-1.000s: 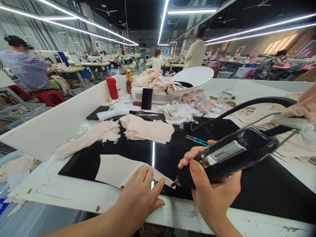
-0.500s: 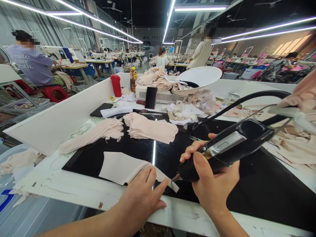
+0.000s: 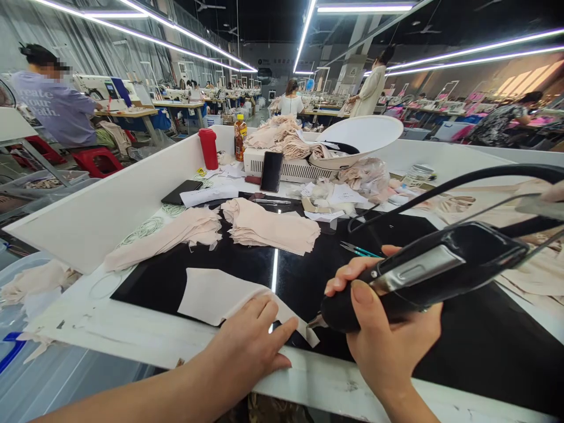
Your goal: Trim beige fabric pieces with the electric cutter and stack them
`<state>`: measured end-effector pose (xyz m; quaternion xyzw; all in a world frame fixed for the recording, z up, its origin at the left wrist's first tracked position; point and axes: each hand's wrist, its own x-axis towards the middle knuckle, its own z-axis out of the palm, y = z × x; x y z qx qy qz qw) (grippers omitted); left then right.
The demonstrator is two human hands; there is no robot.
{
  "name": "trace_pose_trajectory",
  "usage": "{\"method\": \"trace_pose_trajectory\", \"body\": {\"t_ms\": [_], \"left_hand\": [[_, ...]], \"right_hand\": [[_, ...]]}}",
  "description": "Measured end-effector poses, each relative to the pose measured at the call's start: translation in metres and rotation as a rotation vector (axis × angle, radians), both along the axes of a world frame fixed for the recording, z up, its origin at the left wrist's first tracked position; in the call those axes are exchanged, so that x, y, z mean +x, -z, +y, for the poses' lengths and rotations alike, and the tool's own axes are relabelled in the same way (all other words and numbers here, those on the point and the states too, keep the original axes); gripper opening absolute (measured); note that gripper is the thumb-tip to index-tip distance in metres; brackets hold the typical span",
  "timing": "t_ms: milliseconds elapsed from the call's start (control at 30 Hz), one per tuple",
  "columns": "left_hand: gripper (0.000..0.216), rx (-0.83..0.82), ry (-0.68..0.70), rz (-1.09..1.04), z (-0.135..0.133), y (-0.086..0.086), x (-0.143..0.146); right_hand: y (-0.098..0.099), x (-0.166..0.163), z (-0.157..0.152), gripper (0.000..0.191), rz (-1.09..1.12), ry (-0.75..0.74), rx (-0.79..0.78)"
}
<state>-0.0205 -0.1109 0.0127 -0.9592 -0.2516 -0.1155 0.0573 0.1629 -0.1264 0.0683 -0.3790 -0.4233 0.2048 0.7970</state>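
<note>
A pale beige fabric piece (image 3: 211,294) lies flat on the black board (image 3: 154,282), its narrow end pointing right toward me. My left hand (image 3: 253,338) rests on the middle of it, fingers stretched out and pressing down. Wrapped round a black corded hand tool (image 3: 423,270) with a silver lever are the fingers of my right hand (image 3: 388,341). The tool's narrow metal tip (image 3: 316,321) is at the fabric's narrow end and seems to touch it. Part of the fabric is hidden under my left hand.
Behind lie two stacks of beige fabric (image 3: 268,226), (image 3: 176,235) and teal-handled tweezers (image 3: 359,249). A phone (image 3: 271,171), a red cup (image 3: 208,149), a bottle (image 3: 240,138) and a white machine (image 3: 291,167) stand farther back. The tool's cable (image 3: 462,182) arches to the right.
The tool's rear end has swung right and slightly down, uncovering more of the tweezers. Its tip stays at the narrow end of the fabric, and my left hand has barely shifted.
</note>
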Motion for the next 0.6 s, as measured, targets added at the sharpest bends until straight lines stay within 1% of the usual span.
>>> {"method": "trace_pose_trajectory", "body": {"t_ms": [133,333,433,600], "left_hand": [[0.074,-0.035,0.003,-0.005,0.001,0.001,0.002],[0.082,-0.026,-0.01,0.041,-0.001,0.005,0.003],[0.081,-0.033,-0.008,0.034,-0.002,0.007,0.003],[0.085,-0.023,-0.009,0.028,-0.002,0.011,0.002]], "right_hand": [[0.002,0.0,-0.001,0.047,-0.009,-0.009,0.002],[0.002,0.0,-0.003,0.047,-0.004,-0.016,-0.002],[0.001,0.0,-0.003,0.046,0.005,-0.035,0.0],[-0.004,-0.001,0.006,0.044,0.035,-0.042,0.019]]}}
